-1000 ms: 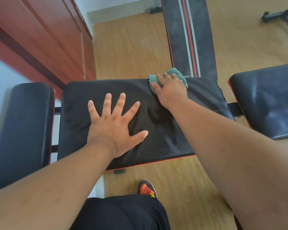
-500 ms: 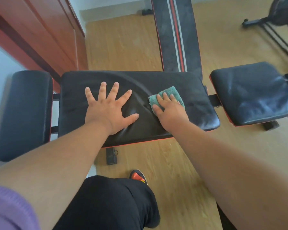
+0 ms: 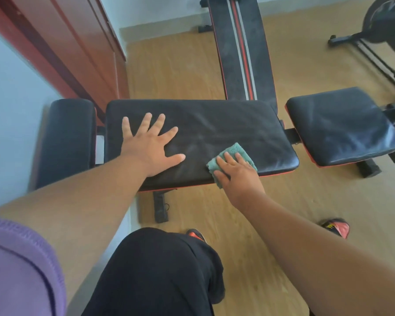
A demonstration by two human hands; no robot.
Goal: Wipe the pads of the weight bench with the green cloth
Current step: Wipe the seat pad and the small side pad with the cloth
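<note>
The weight bench has three black pads with red trim: a wide middle pad (image 3: 226,124), a narrow left pad (image 3: 66,142) and a right seat pad (image 3: 342,126). My left hand (image 3: 149,147) lies flat with spread fingers on the left half of the middle pad. With straight fingers, my right hand (image 3: 237,172) presses the folded green cloth (image 3: 234,151) onto the near edge of the middle pad, right of centre. The cloth sticks out beyond my fingertips and hangs a little over the pad's front edge.
A long black board with red and grey stripes (image 3: 240,49) runs away behind the bench. A red-brown cabinet (image 3: 73,46) stands at the left. Exercise equipment (image 3: 379,35) sits at the far right. My knee (image 3: 155,270) and shoes (image 3: 336,226) are on the wooden floor.
My right hand has dragged the green cloth from the far edge of the middle pad toward me to its near edge. My left hand stayed flat on the pad.
</note>
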